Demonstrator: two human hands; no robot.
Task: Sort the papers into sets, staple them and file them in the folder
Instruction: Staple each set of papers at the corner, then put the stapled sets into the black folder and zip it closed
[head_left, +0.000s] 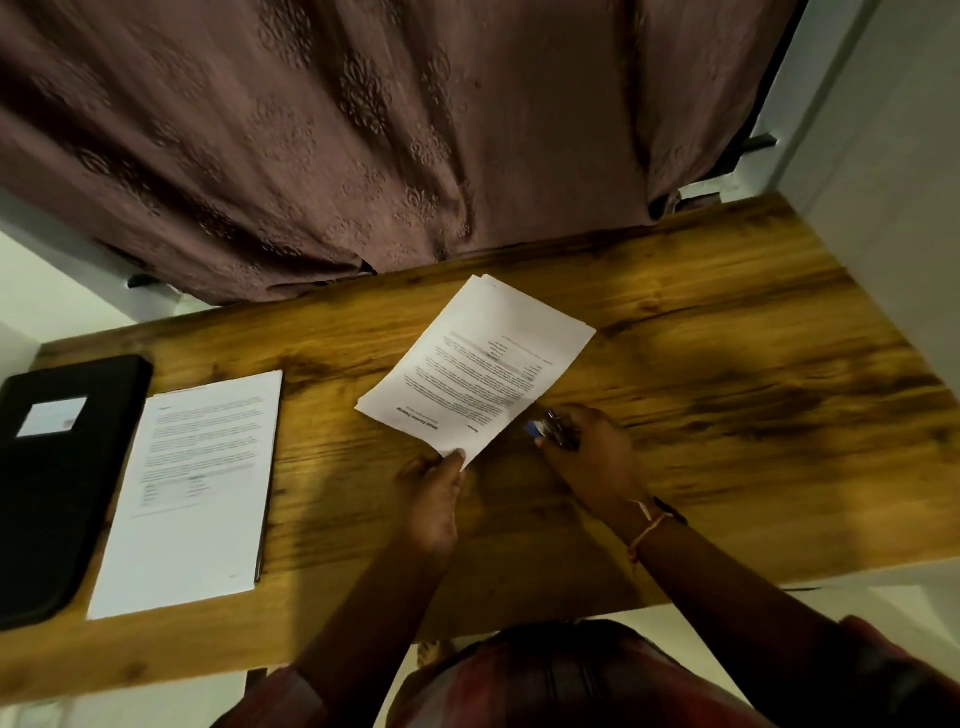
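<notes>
A set of printed papers (480, 364) lies turned at an angle near the middle of the wooden table (727, 364). My left hand (431, 504) pinches its near corner between thumb and fingers. Just right of that corner, my right hand (587, 457) grips a small stapler (550, 428) with a blue end, close to the paper's edge. A second set of papers (197, 488) lies flat to the left. Beside it, at the table's left end, lies a black folder (57, 467) with a white label.
A brown patterned curtain (363, 130) hangs along the table's far edge. A white wall (883, 156) stands at the right end. The table's near edge runs just in front of my body.
</notes>
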